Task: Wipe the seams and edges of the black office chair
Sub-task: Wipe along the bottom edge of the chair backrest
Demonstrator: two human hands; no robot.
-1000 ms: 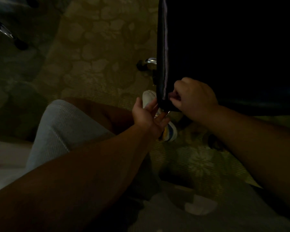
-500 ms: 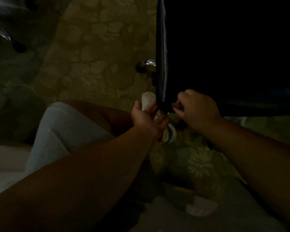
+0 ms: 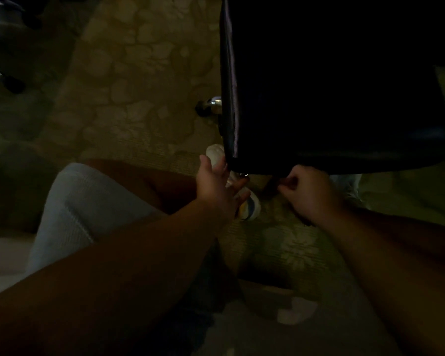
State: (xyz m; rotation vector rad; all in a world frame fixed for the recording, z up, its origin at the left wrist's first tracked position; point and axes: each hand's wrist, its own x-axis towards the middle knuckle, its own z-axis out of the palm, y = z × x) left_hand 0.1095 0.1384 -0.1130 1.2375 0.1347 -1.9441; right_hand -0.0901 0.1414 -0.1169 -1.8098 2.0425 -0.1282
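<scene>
1. black vinyl was most of the head view: the office chair point(image 3: 332, 86) filled the upper right, its near corner hanging just above both hands. the room was really dim, so fine detail was mostly lost.
2. the right hand point(image 3: 310, 192) sat under the front edge point(image 3: 344, 169) of the seat, fingers curled in a pinch against the underside. it looked like it gripped something dark, maybe a cloth, but i honestly couldn't tell.
3. the left hand point(image 3: 216, 183) was at the corner with fingers spread and relaxed, holding nothing that i could see, touching or nearly touching the side seam point(image 3: 230, 98).
4. the bit that matters: the front edge ran off to the right from the pinch, long axis left to right, while the side seam ran up and away from the corner. the right hand was nearer the front edge, so my guess is the wipe goes along that.
5. below were a patterned carpet point(image 3: 139, 73), a white shoe point(image 3: 247, 206), and a chrome caster point(image 3: 212, 105).
</scene>
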